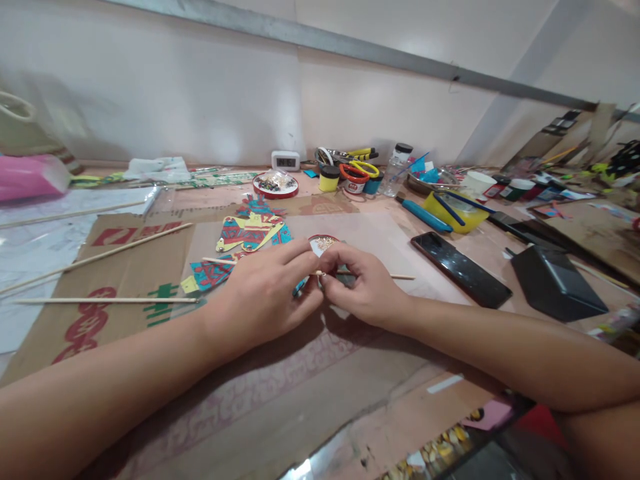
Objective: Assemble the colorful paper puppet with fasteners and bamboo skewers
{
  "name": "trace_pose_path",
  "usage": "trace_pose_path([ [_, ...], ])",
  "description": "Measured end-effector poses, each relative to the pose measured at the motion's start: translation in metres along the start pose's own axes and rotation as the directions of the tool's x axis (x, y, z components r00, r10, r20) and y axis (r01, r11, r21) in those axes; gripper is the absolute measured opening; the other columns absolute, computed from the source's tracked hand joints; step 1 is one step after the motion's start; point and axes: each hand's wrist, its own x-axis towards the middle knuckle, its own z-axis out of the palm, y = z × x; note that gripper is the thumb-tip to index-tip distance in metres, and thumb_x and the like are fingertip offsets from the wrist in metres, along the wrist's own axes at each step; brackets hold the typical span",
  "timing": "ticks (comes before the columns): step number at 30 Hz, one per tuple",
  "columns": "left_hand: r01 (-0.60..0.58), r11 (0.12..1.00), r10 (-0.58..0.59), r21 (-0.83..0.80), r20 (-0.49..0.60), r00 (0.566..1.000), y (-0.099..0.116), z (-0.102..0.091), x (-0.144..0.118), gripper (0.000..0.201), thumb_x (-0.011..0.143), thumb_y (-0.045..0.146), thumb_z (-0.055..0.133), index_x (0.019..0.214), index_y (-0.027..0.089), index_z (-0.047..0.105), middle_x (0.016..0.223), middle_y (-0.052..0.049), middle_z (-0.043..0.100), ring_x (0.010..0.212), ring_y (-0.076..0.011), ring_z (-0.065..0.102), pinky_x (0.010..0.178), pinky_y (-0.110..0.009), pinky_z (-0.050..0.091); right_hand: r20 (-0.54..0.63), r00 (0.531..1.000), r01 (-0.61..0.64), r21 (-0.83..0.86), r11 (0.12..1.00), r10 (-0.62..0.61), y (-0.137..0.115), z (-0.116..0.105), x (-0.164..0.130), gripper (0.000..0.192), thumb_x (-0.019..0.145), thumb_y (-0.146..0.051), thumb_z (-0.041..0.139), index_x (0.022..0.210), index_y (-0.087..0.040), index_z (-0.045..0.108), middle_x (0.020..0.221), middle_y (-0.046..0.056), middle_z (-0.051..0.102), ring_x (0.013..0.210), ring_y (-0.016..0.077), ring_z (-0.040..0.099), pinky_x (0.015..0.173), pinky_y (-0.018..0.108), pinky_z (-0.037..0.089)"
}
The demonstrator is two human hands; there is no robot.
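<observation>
My left hand (pixel 265 293) and my right hand (pixel 363 287) meet at the middle of the table, fingertips pinched together on a small painted paper piece and the end of a thin wooden stick (pixel 400 276). A blue edge of the piece (pixel 300 287) shows below my left fingers. Just beyond the hands lies a small round lid with tiny beads (pixel 324 241). A colourful red, blue and yellow paper puppet (pixel 250 233) lies on flattened cardboard (pixel 125 280) to the upper left of my hands.
Long wooden sticks (pixel 105 300) lie left. A black phone (pixel 460 268) and a black box (pixel 555 283) sit right. At the back are a red dish of beads (pixel 275 185), a small clock (pixel 285 160), paint pots (pixel 329 178), scissors (pixel 360 168) and a yellow bowl (pixel 453 212).
</observation>
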Motion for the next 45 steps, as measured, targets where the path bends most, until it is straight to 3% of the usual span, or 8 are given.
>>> trace_pose_path([
  [7, 0.014, 0.995, -0.018, -0.103, -0.042, 0.999, -0.002, -0.002, 0.000, 0.006, 0.086, 0.018, 0.051, 0.082, 0.018, 0.056, 0.083, -0.001, 0.058, 0.074, -0.0148, 0.056, 0.066, -0.027, 0.044, 0.008, 0.996, -0.090, 0.262, 0.961, 0.091, 0.001, 0.002, 0.000, 0.009, 0.080, -0.013, 0.052, 0.078, -0.021, 0.048, 0.075, -0.004, 0.048, 0.070, 0.0101, 0.048, 0.065, 0.022, 0.042],
  [14, -0.025, 0.999, 0.028, 0.045, -0.074, 0.997, -0.013, -0.009, -0.004, 0.016, 0.092, 0.022, 0.045, 0.099, 0.017, 0.059, 0.089, -0.005, 0.063, 0.078, -0.0179, 0.060, 0.067, -0.029, 0.046, 0.014, 0.987, -0.156, 0.331, 0.931, 0.160, 0.001, 0.002, 0.001, 0.009, 0.079, -0.017, 0.058, 0.079, -0.021, 0.049, 0.075, -0.003, 0.049, 0.067, 0.0099, 0.047, 0.062, 0.023, 0.042],
  [20, -0.093, 0.987, 0.095, 0.133, -0.010, 0.995, -0.018, -0.008, -0.001, 0.027, 0.097, 0.018, 0.034, 0.089, 0.015, 0.060, 0.084, -0.007, 0.063, 0.078, -0.0203, 0.058, 0.072, -0.033, 0.047, 0.099, 0.975, -0.222, 0.497, 0.839, 0.199, 0.001, 0.002, 0.001, 0.011, 0.084, -0.023, 0.058, 0.082, -0.021, 0.048, 0.072, -0.003, 0.059, 0.068, 0.0109, 0.055, 0.066, 0.026, 0.048],
  [28, -0.163, 0.981, 0.154, 0.105, 0.089, 0.984, -0.018, -0.002, 0.000, 0.026, 0.096, 0.016, 0.036, 0.085, 0.016, 0.059, 0.079, -0.005, 0.059, 0.077, -0.0200, 0.054, 0.076, -0.036, 0.045, 0.119, 0.977, -0.213, 0.495, 0.842, 0.178, 0.003, 0.003, 0.000, 0.011, 0.083, -0.018, 0.059, 0.081, -0.020, 0.048, 0.074, -0.002, 0.060, 0.071, 0.0114, 0.059, 0.069, 0.026, 0.049],
  [45, -0.181, 0.973, 0.164, 0.146, 0.117, 0.979, -0.017, -0.002, 0.000, 0.027, 0.096, 0.019, 0.036, 0.085, 0.015, 0.061, 0.079, -0.007, 0.063, 0.075, -0.0215, 0.057, 0.074, -0.037, 0.047, 0.047, 0.983, -0.179, 0.460, 0.870, 0.178, 0.002, 0.003, -0.001, 0.009, 0.083, -0.017, 0.058, 0.083, -0.020, 0.050, 0.076, -0.003, 0.055, 0.070, 0.0100, 0.055, 0.067, 0.024, 0.047],
])
